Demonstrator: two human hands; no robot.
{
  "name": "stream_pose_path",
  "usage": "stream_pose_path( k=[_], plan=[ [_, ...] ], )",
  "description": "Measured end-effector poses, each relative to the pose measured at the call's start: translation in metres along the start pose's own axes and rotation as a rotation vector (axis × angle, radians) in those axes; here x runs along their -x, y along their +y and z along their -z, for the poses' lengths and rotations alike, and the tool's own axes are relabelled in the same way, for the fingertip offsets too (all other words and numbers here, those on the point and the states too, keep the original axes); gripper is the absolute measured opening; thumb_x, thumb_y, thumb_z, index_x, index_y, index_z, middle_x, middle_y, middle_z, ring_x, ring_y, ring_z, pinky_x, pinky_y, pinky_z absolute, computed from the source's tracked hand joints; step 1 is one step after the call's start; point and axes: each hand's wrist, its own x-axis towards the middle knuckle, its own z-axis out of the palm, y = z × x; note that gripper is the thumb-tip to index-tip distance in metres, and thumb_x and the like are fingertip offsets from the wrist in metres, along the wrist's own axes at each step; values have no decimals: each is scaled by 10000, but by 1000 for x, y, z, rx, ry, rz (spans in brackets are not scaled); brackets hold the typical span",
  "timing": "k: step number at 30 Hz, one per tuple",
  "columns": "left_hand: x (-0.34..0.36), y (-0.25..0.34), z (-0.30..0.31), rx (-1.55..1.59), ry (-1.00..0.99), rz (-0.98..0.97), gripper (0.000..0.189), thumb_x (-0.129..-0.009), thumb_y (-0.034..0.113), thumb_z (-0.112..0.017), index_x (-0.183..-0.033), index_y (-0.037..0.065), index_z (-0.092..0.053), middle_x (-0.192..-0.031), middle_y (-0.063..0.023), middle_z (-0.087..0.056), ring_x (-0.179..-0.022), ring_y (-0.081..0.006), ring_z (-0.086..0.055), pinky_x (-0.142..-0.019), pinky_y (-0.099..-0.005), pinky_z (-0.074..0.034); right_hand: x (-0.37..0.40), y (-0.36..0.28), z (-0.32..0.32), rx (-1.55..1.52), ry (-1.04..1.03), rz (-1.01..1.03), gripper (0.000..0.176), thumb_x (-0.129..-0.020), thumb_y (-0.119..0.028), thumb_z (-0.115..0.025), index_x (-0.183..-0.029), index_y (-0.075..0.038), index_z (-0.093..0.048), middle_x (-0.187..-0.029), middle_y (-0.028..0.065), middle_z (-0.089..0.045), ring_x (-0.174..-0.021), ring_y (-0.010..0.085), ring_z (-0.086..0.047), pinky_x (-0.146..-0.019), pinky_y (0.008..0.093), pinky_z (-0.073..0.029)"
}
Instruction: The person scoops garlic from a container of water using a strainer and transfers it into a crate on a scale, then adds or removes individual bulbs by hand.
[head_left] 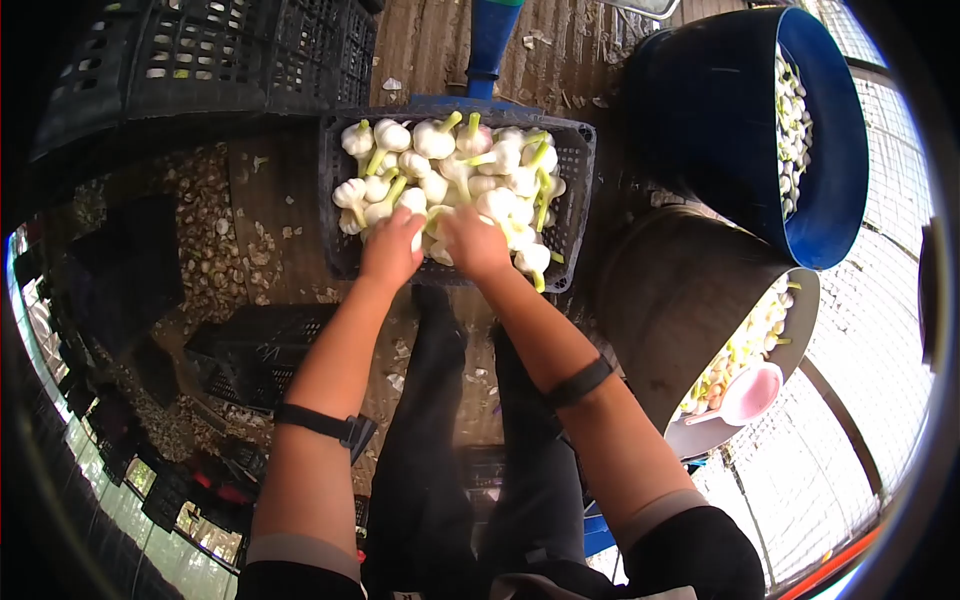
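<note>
A black plastic crate (585, 190) full of white garlic bulbs (434, 138) with cut green stems sits straight in front of me. My left hand (392, 248) is at the crate's near side, its fingers closed around a garlic bulb (416, 241). Just to its right, my right hand (474, 243) reaches down among the bulbs. Motion smears its fingers, so I cannot tell whether they grip one. Behind the crate rises a blue post (492, 45) on a blue base, which looks like a scale.
On the right stand a blue tub (700, 120) and a grey tub (690, 300), both holding garlic; a pink scoop (750, 393) lies in the grey one. Stacked black crates (200, 60) are at the upper left. Loose bulbs (212, 240) and peelings cover the wooden floor at left.
</note>
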Motion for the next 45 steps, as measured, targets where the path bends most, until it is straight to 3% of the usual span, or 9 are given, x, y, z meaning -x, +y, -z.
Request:
stream_pose_path(
  k=[8, 13, 16, 23, 27, 33, 37, 40, 45],
  plan=[
    [-15, 43, -9, 423, 396, 199, 440, -676, 223, -765, -1015, 47, -546, -990, -164, -588, -952, -374, -548, -838, -434, -451, 102, 17, 29, -449, 406, -6, 505, -601, -59, -704, -1080, -52, -544, -1056, 148, -498, -993, 333, -500, -887, 371, -432],
    [-49, 75, -12, 12, -19, 316, 611, -738, 281, -703, -1287, 150, -469, -1439, -118, -308, -1262, -381, -335, -1003, -533, -337, 131, 53, 18, -555, 449, -183, 513, -650, -55, -718, -1087, -78, -451, -990, 75, -489, -952, 212, -523, -809, 311, -449],
    [-78, 82, 6, 190, 348, 381, 516, -761, 108, -617, -1260, 142, -488, -1378, -118, -406, -1193, -388, -415, -990, -478, -371, 143, 58, 27, -1276, 335, -410, 443, -670, -11, -685, -1053, -96, -478, -961, 24, -511, -824, 127, -516, -704, 254, -451],
    [-126, 61, -18, 245, 100, 206, 313, -819, 122, -632, -1130, 148, -646, -977, -142, -678, -927, -385, -619, -832, -412, -496, 157, 57, 49, -1524, 257, -408, 347, -729, 14, -578, -1059, -79, -529, -898, 25, -563, -796, 126, -554, -711, 256, -464],
    [-103, 98, 8, 596, 152, 219, 320, -860, 57, -566, -1173, 45, -629, -936, -134, -706, -836, -215, -685, -751, -295, -522, 171, 60, 94, -1696, 291, -476, 323, -742, -69, -547, -1063, -100, -565, -1005, 48, -591, -886, 143, -561, -710, 297, -483],
    [-99, 276, 94, 909, 141, -89, 303, -888, 67, -589, -1180, -12, -603, -924, -92, -704, -801, -129, -667, -753, -247, -514, 189, 85, 245, -1817, 714, -387, 336, -897, -254, -558, -1190, -99, -504, -1078, 118, -567, -959, 254, -581, -789, 354, -526],
    [-128, 425, 142, 826, 44, -419, 535, -863, 148, -644, -1355, 45, -460, -1111, -141, -648, -959, -191, -644, -828, -305, -515, 217, 136, 349, -1938, 1019, 182, 677, -950, -142, -503, -1485, -96, -91, -1358, 185, -389, -1182, 325, -501, -989, 409, -437],
    [-128, 469, 118, 789, 0, -481, 817, -795, 129, -678, -1478, 164, -232, -1432, -190, -356, -1165, -310, -534, -919, -380, -483, 281, 190, 347, -1653, 1395, -69, 616, -923, -77, -489, -1457, -42, -183, -1406, 190, -347, -1209, 333, -483, -988, 413, -435],
    [-69, 397, 15, 703, -232, -328, 688, -837, -1, -567, -1456, 124, -294, -1355, -183, -470, -1139, -273, -554, -940, -348, -466, 411, 289, 240, -1523, 1636, -827, 428, -858, -59, -532, -1280, -27, -465, -1172, 127, -518, -1019, 255, -586, -833, 339, -512]
  ],
)
